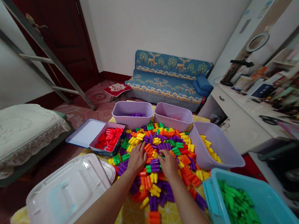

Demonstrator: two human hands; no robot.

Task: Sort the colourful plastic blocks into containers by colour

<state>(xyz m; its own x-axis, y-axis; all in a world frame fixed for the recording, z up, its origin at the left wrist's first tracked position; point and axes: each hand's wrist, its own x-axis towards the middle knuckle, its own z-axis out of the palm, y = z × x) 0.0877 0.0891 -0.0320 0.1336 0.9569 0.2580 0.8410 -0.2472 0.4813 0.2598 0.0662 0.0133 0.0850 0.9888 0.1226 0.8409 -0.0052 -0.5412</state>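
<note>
A wide pile of plastic building blocks [156,168] in red, orange, yellow, green and purple covers the middle of the table. My left hand [137,158] rests on the left part of the pile, fingers stretched forward beside some yellow blocks [136,139]. On the other side, my right hand [169,165] touches the pile with its fingers bent and its thumb apart, close to a group of purple blocks [155,165]. I see no block held in either hand. Both palms face down, so what lies under them is hidden.
Around the pile stand a box of red blocks [119,151], lilac bins [116,118] [172,120] [234,161] and a turquoise bin [213,202] of green blocks. White lids [75,193] lie at the left. Behind are a blue sofa [163,83] and a ladder [37,58].
</note>
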